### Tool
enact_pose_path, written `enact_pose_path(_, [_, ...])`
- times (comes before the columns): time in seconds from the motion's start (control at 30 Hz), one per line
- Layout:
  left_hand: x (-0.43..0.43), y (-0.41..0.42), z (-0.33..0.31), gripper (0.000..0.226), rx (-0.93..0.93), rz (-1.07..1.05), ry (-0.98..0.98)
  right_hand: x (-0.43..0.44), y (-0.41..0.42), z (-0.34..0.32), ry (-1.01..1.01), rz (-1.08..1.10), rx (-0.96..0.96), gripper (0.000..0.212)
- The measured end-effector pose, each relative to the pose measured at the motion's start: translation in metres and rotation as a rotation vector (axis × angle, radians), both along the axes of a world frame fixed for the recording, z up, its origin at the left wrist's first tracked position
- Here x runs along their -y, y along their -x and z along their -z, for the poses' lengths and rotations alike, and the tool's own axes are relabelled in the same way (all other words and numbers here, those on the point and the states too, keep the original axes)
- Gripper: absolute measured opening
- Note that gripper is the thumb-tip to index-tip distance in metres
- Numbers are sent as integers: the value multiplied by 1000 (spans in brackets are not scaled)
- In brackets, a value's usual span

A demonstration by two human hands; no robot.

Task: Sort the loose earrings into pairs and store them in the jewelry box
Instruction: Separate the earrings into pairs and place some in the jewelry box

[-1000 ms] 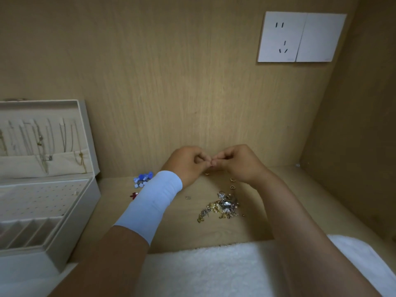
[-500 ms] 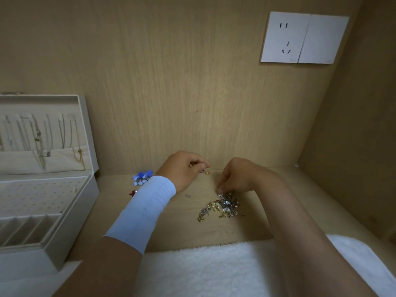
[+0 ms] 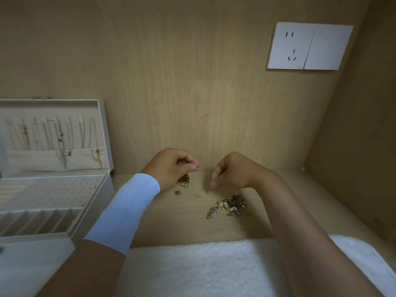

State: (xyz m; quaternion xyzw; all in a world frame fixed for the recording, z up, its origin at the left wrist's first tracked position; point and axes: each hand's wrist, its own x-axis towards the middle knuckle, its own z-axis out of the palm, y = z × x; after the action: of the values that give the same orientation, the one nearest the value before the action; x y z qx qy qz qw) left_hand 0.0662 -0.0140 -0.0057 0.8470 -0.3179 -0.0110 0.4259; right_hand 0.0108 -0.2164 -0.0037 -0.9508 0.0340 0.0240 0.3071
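A tangled pile of gold and silver earrings (image 3: 229,207) lies on the wooden shelf under my right wrist. My left hand (image 3: 171,166), with a white sleeve on its wrist, is pinched on a thin silver earring just above a few gold earrings (image 3: 185,182). My right hand (image 3: 232,171) hangs left of the pile with its fingers curled down; whether it holds anything is hidden. Two tiny loose pieces (image 3: 177,192) (image 3: 196,196) lie between my hands. The open cream jewelry box (image 3: 94,202) stands at the left, showing a perforated earring panel (image 3: 53,189) and slotted compartments (image 3: 38,219).
Several necklaces hang inside the box's upright lid (image 3: 53,136). A white fluffy cloth (image 3: 192,269) covers the near edge of the shelf. Wooden walls close the niche at the back and right, and a white wall socket (image 3: 308,46) sits high on the back wall.
My hands, joined at the fingertips a second ago, have parted. The right hand dipped into the pile and rose to its left. The left hand sank towards the few gold earrings.
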Motion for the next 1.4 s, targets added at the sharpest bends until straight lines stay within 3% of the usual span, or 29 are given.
enact_pose_path(0.13, [-38, 10, -1, 13, 36, -57, -67, -32, -2, -9, -104, -80, 86, 9])
enact_pose_path(0.33, [-75, 31, 21, 28, 41, -126, -180, -80, 3, -2, -38, -249, 62, 16])
enact_pose_path(0.47, [-90, 40, 37, 20, 19, -215, -321, -101, 5, 12, 37, -299, 34, 19])
enact_pose_path(0.57, [-93, 43, 37, 15, 2, -230, -369, -106, 3, 23, 93, -291, 37, 17])
enact_pose_path(0.83, [-97, 40, 36, 28, 59, -267, -379, -102, -2, 28, 182, -241, 106, 11])
enact_pose_path(1.0, [-95, 38, 37, 30, 19, -226, -477, -105, 5, 23, 194, -281, -38, 24])
enact_pose_path(1.17, [-95, 35, 36, 25, -9, -264, -517, -116, 1, 37, 223, -238, 90, 14])
enact_pose_path(1.3, [-94, 34, 38, 18, 20, -327, -522, -127, 0, 49, 233, -252, 170, 25])
enact_pose_path(1.4, [-96, 30, 41, 34, 37, -330, -558, -129, 0, 50, 224, -249, 169, 30])
